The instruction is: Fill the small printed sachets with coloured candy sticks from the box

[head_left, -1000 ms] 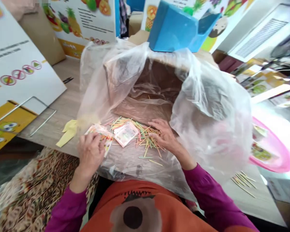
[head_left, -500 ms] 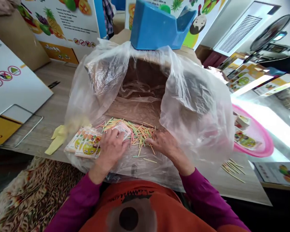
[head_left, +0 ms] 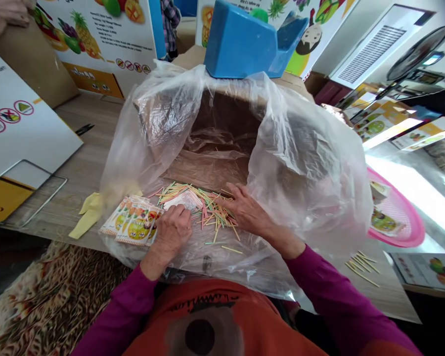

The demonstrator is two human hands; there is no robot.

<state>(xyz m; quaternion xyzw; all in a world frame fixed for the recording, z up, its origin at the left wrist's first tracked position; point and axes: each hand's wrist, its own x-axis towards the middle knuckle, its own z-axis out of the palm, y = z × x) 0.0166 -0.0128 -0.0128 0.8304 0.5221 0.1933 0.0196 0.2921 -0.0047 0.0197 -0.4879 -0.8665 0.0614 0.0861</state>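
A heap of thin coloured sticks [head_left: 203,205] lies on the clear plastic sheet [head_left: 307,163] that lines an open cardboard box. My left hand [head_left: 172,230] has its fingers closed on the near edge of a small clear packet [head_left: 187,199] lying on the sticks. My right hand [head_left: 244,210] rests flat on the right part of the heap, fingers spread over the sticks. A fanned stack of printed packets [head_left: 133,221] lies just left of my left hand.
A blue plastic bin [head_left: 248,42] sits on the box's far edge. A pink basket [head_left: 411,232] with packets stands at the right, loose sticks [head_left: 361,264] near it. Printed fruit boards [head_left: 18,123] lean at the left, with a yellow paper scrap [head_left: 87,215] on the wooden table.
My left hand set the printed packets down at the left, then moved right onto the small clear packet. My right hand slid slightly across the sticks.
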